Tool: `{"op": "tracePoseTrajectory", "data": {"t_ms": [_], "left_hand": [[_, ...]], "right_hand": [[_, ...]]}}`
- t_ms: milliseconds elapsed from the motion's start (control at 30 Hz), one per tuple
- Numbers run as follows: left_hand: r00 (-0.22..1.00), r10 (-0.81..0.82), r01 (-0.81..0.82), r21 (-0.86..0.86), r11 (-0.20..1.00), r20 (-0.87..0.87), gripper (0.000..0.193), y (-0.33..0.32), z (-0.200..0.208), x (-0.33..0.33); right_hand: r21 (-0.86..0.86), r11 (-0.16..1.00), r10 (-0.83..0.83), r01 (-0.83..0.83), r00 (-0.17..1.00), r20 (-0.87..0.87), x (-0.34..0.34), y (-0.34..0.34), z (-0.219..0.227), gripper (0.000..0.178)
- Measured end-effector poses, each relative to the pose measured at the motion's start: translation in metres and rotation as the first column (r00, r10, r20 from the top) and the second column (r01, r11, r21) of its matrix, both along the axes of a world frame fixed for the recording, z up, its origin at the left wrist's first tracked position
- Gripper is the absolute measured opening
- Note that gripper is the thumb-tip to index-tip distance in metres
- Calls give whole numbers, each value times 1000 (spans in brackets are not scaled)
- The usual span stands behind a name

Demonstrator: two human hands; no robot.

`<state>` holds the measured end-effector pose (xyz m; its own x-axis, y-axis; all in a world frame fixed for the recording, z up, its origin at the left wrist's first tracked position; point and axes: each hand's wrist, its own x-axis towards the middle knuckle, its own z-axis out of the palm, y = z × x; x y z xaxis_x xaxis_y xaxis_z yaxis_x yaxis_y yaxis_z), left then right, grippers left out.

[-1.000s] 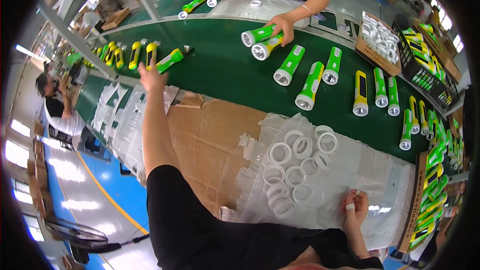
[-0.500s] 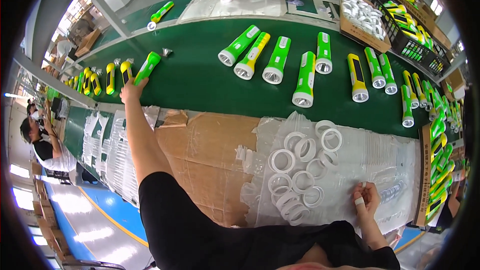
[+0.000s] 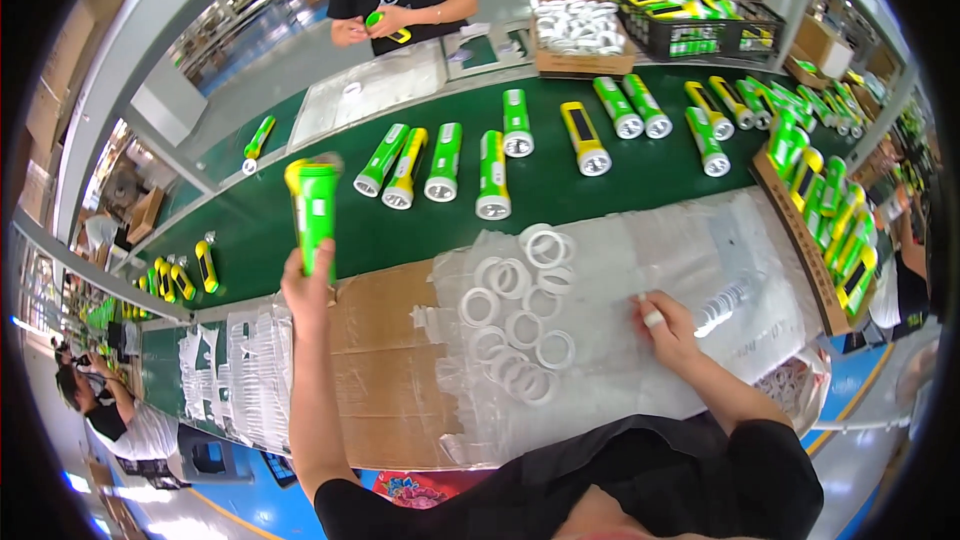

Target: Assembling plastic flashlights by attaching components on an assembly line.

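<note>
My left hand (image 3: 308,285) grips the lower body of a green and yellow flashlight (image 3: 318,205), held upright above the near edge of the green belt. Its wide head points up without a white ring, and a blurred silvery part shows at the top. My right hand (image 3: 668,325) is curled closed over the plastic-covered work surface (image 3: 625,240), with white bands on its fingers; whatever its fingertips may hold is hidden. Beside it lies a row of clear discs (image 3: 718,308). Several white rings (image 3: 524,330) are spread out to its left.
Several flashlights (image 3: 492,175) lie across the green belt (image 3: 545,195). At right stands a carton (image 3: 797,230) of flashlights. A box of white rings (image 3: 580,62) and a black crate (image 3: 685,37) stand at the back. Across the belt, a co-worker (image 3: 400,0) handles a flashlight.
My left hand has lifted the flashlight off the belt and brought it nearer, upright. The whole view has turned to the right. My right hand stays closed near the clear discs.
</note>
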<state>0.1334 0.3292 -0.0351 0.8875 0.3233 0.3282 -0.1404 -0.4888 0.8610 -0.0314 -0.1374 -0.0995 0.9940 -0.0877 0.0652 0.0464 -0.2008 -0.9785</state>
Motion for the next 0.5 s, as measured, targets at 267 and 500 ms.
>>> {"op": "tracePoseTrajectory", "data": {"t_ms": [267, 500], "left_hand": [[814, -572, 570, 47, 820, 100, 33, -208, 6, -113], [884, -466, 466, 164, 870, -38, 44, -292, -44, -159]], "right_hand": [[468, 835, 199, -290, 951, 236, 11, 23, 58, 46], [727, 661, 106, -187, 982, 156, 14, 8, 52, 41]]}}
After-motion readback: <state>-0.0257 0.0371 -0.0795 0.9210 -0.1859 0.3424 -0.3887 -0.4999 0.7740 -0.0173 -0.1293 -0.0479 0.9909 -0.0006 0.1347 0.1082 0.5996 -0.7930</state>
